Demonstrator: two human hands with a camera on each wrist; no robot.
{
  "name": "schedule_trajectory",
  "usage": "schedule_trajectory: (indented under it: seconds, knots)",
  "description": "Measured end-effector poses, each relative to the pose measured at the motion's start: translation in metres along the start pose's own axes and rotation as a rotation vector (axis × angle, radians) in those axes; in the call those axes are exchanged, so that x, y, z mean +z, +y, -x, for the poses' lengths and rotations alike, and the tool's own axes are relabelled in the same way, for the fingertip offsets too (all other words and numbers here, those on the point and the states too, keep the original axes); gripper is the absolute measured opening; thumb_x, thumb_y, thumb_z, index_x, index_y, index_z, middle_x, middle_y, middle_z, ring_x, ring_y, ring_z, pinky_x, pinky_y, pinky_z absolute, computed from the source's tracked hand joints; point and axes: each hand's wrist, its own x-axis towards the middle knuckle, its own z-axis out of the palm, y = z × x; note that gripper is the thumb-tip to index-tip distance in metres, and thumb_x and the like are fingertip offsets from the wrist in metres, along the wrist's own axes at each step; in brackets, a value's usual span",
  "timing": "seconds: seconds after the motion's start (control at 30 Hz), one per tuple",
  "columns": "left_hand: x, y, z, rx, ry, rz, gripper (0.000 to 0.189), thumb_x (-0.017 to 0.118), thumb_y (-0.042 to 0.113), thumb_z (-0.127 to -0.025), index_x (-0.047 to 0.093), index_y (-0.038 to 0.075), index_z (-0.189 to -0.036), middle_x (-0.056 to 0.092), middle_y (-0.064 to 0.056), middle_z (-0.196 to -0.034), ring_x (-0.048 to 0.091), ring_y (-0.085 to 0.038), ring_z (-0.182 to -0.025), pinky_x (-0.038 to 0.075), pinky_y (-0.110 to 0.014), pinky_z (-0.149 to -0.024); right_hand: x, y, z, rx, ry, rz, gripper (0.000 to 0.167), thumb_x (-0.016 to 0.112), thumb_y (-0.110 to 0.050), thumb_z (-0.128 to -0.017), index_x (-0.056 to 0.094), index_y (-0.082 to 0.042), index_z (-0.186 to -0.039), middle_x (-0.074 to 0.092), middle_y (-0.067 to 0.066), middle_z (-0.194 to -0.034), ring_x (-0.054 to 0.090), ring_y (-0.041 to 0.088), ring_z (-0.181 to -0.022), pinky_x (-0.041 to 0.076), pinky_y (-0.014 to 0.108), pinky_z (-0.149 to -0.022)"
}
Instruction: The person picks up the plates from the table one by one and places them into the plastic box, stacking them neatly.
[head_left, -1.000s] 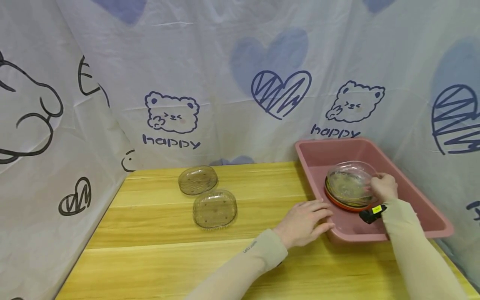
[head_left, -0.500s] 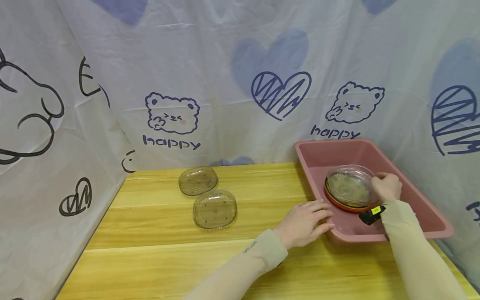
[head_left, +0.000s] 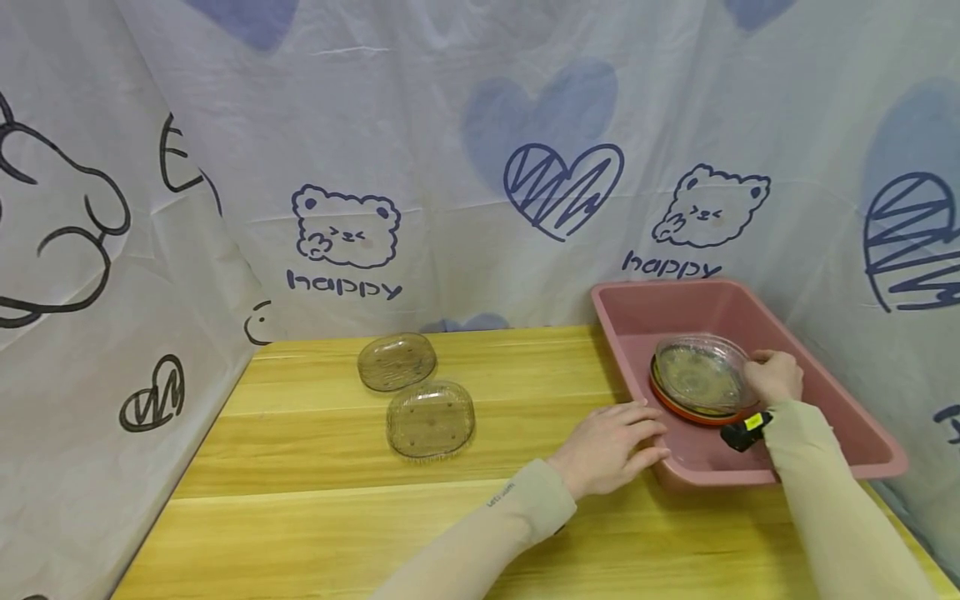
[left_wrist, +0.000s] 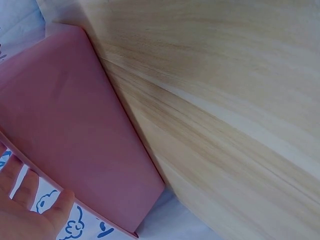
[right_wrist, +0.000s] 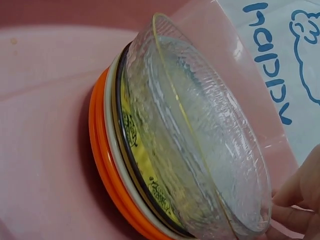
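Inside the pink basin (head_left: 720, 477), toward its left side, lies a stack with a clear ribbed glass dish (head_left: 701, 375) on top. My right hand (head_left: 774, 377) pinches the dish's right rim; in the right wrist view only its fingers (right_wrist: 295, 200) show at the rim. Under the clear dish sit a yellow patterned plate (right_wrist: 140, 155) with a dark rim, a whitish plate (right_wrist: 116, 145) and orange plates (right_wrist: 102, 157). My left hand (head_left: 611, 442) rests on the basin's near-left rim, fingers fairly straight, fingertips at the edge.
Two smoky brown see-through dishes stand on the wooden table at left: an oval one (head_left: 396, 362) behind and a rounded, ribbed one (head_left: 431, 421) in front. A printed cloth (head_left: 450, 208) hangs behind the table and along both sides, close to the basin.
My right hand has lowered the clear glass dish, whose far edge now sits lower and flatter over the stack. The left hand and the brown dishes have stayed in place.
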Motion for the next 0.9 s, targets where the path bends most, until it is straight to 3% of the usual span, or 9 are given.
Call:
schedule_trajectory:
  seconds: [0.1,0.57,0.9]
  knots:
    - [0.0,0.0,0.0,-0.002,-0.003,0.006,0.047,0.033,0.051,-0.108,0.057,0.028,-0.142,0.049,0.009,-0.154,0.038,-0.011,-0.15,0.032,-0.027,-0.125,0.0,0.004,-0.001,-0.017,-0.018,0.034,0.055,0.041,-0.013,-0.094,0.045,0.014,-0.142,0.045,0.039,-0.144,0.046,0.055,-0.128,0.052,0.058,-0.093]
    - [0.0,0.0,0.0,-0.001,-0.011,0.008,0.048,0.033,0.051,-0.108,0.057,0.027,-0.142,0.049,0.007,-0.155,0.038,-0.012,-0.15,0.031,-0.028,-0.125,0.0,0.009,-0.006,-0.001,-0.065,0.049,0.058,0.043,-0.008,-0.089,0.043,0.013,-0.143,0.042,0.039,-0.145,0.048,0.049,-0.117,0.049,0.043,-0.08]
    - [0.0,0.0,0.0,0.003,-0.003,0.02,0.047,0.034,0.05,-0.108,0.058,0.026,-0.142,0.049,0.007,-0.155,0.039,-0.013,-0.15,0.031,-0.028,-0.125,-0.003,0.016,-0.011,-0.021,-0.124,0.08,0.06,0.047,-0.01,-0.085,0.043,0.02,-0.137,0.045,0.042,-0.139,0.051,0.052,-0.115,0.054,0.048,-0.085]
